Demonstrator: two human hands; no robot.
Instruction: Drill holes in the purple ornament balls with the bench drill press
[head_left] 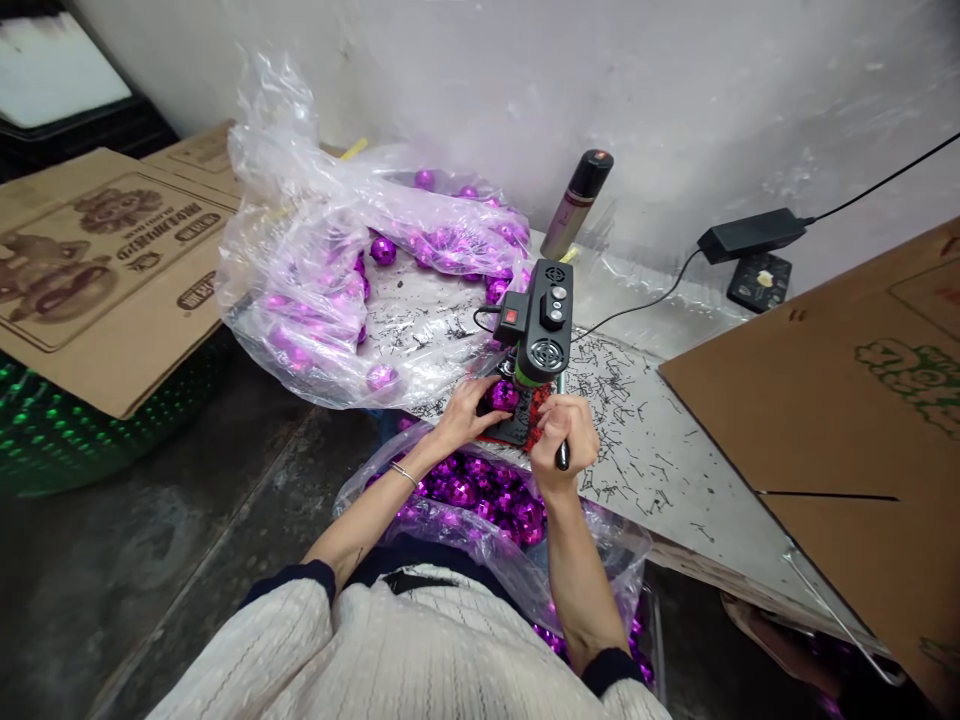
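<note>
A small black bench drill press (546, 325) with a red switch stands on the littered white table. Under its head, my left hand (466, 412) pinches a shiny purple mirror ball (504, 395) between thumb and fingers, against the black base (514, 428). My right hand (564, 438) is wrapped round the black lever handle (562, 456) at the machine's right side. Just below my hands, an open clear plastic bag (465, 522) is full of more purple balls (461, 490). The point where the machine meets the ball is partly hidden by its head.
Behind on the left lies a big clear plastic bag (300, 240) with purple balls. A spray can (576, 205) stands by the wall. A power adapter (752, 236) trails a cable. Black shavings (637, 440) litter the table (697, 500). Cardboard boxes (840, 400) flank it; green balls (97, 430) sit left.
</note>
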